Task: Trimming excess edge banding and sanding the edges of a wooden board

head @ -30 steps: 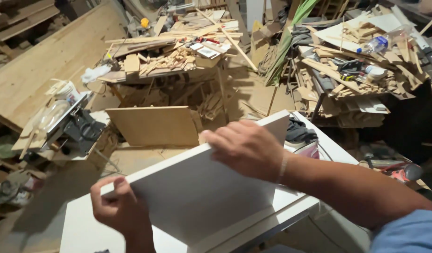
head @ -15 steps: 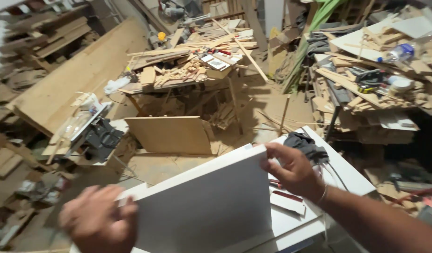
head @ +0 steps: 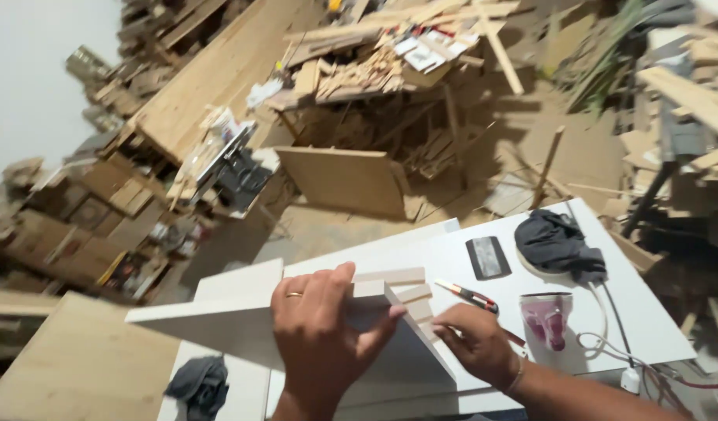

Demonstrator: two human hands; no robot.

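A white board panel [head: 218, 323] stands on edge over the white worktable [head: 647, 312]. My left hand [head: 324, 335] grips the panel's top edge near its right corner, a ring on one finger. My right hand [head: 476, 343] rests lower, at the panel's right side, fingers on the tabletop beside short pale wood strips [head: 394, 277]. A red-handled tool [head: 472, 295] lies just beyond my right hand; whether the fingers touch it is unclear.
On the table lie a pink clothes iron [head: 547, 318] with its cord, a dark cloth [head: 557, 242], a small black block [head: 487, 257] and a grey rag [head: 199, 386]. Behind stand a plywood sheet [head: 343, 179], a table saw [head: 226, 168] and heaps of scrap wood.
The view swung left. My left hand moved from the panel's left end to its top right corner. My right hand dropped from the top edge to the table.
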